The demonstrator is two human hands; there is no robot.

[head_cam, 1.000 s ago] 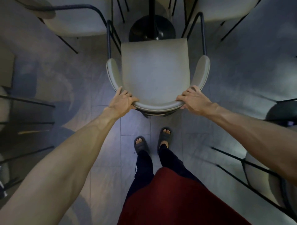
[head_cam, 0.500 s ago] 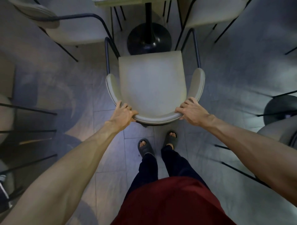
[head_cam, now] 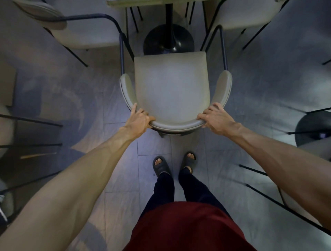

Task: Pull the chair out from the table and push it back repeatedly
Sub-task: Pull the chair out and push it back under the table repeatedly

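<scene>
Head view: chair [head_cam: 172, 86] has slid back from table [head_cam: 132, 2]; left hand [head_cam: 138, 120] and right hand [head_cam: 215, 119] grip its backrest; pull-out stroke likely underway.

The chair [head_cam: 172, 86] has been drawn away from the table [head_cam: 136, 2].

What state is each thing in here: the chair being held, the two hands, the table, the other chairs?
Beige padded chair with dark metal frame: upright, seat clear of the table, front edge near the base.
Left hand: closed on the curved backrest's left corner.
Right hand: closed on the right corner.
Pedestal table with round black base: standing, top mostly out of view.
Neighbouring beige chair: upright, untouched.
</scene>
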